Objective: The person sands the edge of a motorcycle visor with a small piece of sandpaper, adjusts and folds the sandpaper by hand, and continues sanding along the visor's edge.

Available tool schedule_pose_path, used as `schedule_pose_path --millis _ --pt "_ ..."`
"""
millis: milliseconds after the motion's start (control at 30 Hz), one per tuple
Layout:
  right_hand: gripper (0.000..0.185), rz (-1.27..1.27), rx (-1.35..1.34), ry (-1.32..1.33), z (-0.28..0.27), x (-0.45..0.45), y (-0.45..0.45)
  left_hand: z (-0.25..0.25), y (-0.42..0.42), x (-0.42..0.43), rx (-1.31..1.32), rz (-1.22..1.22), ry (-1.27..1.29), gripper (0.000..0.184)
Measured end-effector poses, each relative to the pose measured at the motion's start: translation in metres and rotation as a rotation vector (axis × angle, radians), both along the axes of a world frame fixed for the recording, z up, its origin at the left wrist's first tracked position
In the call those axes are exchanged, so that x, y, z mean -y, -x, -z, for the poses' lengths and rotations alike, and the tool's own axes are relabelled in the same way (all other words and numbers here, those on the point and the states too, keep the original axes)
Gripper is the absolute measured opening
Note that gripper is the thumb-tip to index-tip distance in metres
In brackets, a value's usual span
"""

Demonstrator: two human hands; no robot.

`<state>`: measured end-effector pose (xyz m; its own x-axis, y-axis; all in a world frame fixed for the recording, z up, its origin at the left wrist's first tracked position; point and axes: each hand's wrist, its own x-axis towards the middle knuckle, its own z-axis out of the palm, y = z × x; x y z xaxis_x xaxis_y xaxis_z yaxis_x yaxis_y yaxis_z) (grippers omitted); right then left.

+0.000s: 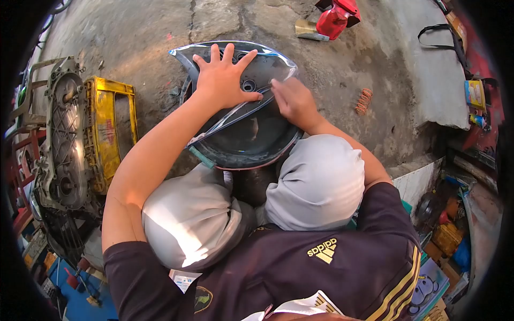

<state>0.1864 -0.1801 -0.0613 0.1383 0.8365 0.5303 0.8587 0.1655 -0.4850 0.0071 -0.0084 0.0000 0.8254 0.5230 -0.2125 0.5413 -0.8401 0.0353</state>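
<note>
A clear, curved plastic cover with a pointed tip, like a headlight lens [276,64], lies across a dark round tub or drum [249,140] between my knees. My left hand [222,80] rests flat on the cover, fingers spread. At the cover's right edge, my right hand [294,104] is closed, with thumb and forefinger pinched together. Whatever it may hold is hidden and slightly blurred. Through the clear plastic, round holes in the dark surface beneath show near my left thumb.
Left of me stand a yellow plastic crate [110,134] and a metal engine casing [67,134]. A copper-coloured coil spring [364,101] lies on the concrete floor at right. Farther off is a red object [336,20]. Assorted parts crowd the lower right.
</note>
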Motion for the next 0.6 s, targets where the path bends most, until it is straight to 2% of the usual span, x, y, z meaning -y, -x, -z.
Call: schedule_pose_path --millis 33,100,133,167,267,300,400,433,500,600 --pt "0.015 -0.062 -0.035 -0.014 -0.004 0.001 0.003 0.000 0.000 0.000 0.003 -0.002 0.000 0.116" --pt "0.018 0.158 -0.048 0.054 -0.005 -0.010 -0.020 0.000 -0.001 0.000 0.009 -0.002 0.001 0.116" --pt "0.020 0.244 -0.087 0.005 -0.004 -0.016 -0.027 0.001 0.000 0.000 0.005 -0.003 0.000 0.116" --pt "0.020 0.238 -0.083 0.005 -0.002 -0.013 -0.023 0.001 0.000 0.000 0.003 -0.007 -0.003 0.116" --pt "0.018 -0.047 -0.007 -0.013 -0.007 -0.001 0.005 0.000 -0.001 0.000 -0.003 -0.005 -0.020 0.116" --pt "0.018 -0.042 -0.008 -0.014 -0.006 -0.004 -0.003 0.000 -0.001 0.000 -0.004 0.000 -0.021 0.116" --pt "0.025 0.239 -0.103 0.048 0.000 -0.013 -0.025 0.001 0.000 0.002 0.008 -0.013 -0.008 0.116" --pt "0.025 0.233 -0.101 0.047 -0.003 -0.011 -0.017 0.002 -0.001 0.002 0.007 -0.013 -0.009 0.116" --pt "0.024 -0.041 0.014 0.060 -0.008 0.001 0.004 0.001 -0.001 0.000 0.001 -0.009 -0.016 0.116" --pt "0.023 -0.069 0.031 0.057 -0.008 -0.003 -0.018 0.000 -0.003 0.000 -0.004 -0.008 -0.003 0.116"
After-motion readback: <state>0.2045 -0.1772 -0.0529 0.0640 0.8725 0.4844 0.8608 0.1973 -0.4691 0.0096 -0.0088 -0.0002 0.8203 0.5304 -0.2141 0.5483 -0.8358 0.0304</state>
